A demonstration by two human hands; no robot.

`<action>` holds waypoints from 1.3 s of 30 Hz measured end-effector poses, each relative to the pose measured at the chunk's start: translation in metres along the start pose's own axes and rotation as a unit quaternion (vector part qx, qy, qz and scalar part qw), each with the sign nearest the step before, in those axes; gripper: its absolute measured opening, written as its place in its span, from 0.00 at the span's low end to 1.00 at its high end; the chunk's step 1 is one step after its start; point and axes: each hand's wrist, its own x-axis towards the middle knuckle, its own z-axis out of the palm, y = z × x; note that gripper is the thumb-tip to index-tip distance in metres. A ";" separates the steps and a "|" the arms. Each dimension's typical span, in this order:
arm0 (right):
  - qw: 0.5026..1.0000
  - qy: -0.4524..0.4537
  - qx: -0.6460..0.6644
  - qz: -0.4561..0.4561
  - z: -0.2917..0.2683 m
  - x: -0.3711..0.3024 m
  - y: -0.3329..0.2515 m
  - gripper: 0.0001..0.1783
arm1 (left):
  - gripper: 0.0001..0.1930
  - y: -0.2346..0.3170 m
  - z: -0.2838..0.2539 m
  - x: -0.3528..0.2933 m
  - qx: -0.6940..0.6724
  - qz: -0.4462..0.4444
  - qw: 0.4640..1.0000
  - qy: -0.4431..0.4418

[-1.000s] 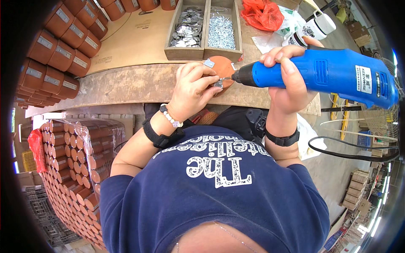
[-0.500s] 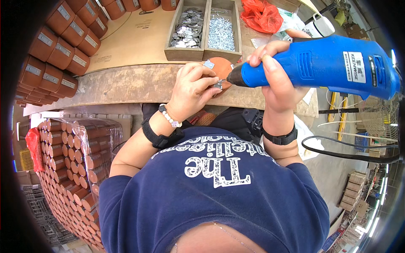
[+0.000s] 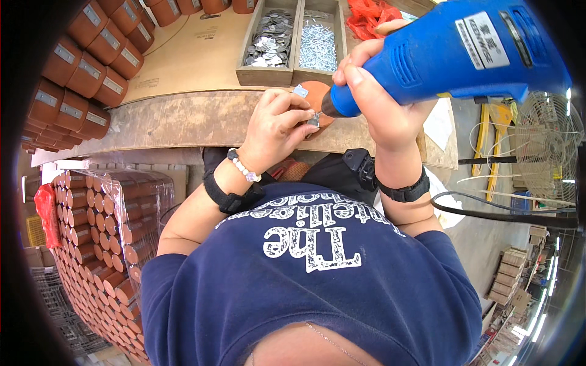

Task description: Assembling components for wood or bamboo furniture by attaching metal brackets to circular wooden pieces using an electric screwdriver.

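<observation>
My right hand (image 3: 390,113) is wrapped round a blue electric screwdriver (image 3: 421,61), which slants down to the left across the bench. Its dark nose points at a small metal plate (image 3: 314,120) that my left hand (image 3: 273,125) pinches between thumb and fingers. Both meet at the near side of a round reddish-brown piece (image 3: 318,94) on the bench, partly covered by my fingers and the tool. A second small metal plate (image 3: 300,91) shows at that piece's far left. Whether the bit touches a screw is too small to tell.
Beyond my hands are two wooden trays, one with flat metal plates (image 3: 273,33), the other with silvery screws (image 3: 317,46). Brown cylinders with metal plates (image 3: 79,73) are stacked at left; more (image 3: 110,232) stand wrapped below. A red plastic bag (image 3: 369,17) lies behind the tool.
The screwdriver has moved left and its rear has swung toward the far side, with my right hand following. Its nose is closer to my left fingers. My left hand has barely shifted.
</observation>
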 end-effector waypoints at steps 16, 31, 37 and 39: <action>0.999 0.018 -0.022 0.046 0.000 0.009 0.010 0.21 | 0.10 -0.002 0.002 -0.001 -0.016 0.000 1.000 0.004; 0.993 0.092 0.058 0.045 0.002 0.005 0.017 0.07 | 0.11 -0.002 0.001 -0.001 -0.013 -0.007 1.000 0.002; 0.985 0.119 0.116 0.049 0.000 0.002 0.015 0.16 | 0.11 -0.001 0.000 0.000 -0.012 -0.005 1.000 -0.004; 0.999 0.015 0.023 0.038 -0.008 0.000 0.016 0.22 | 0.11 -0.002 0.001 0.000 -0.017 0.001 1.000 -0.001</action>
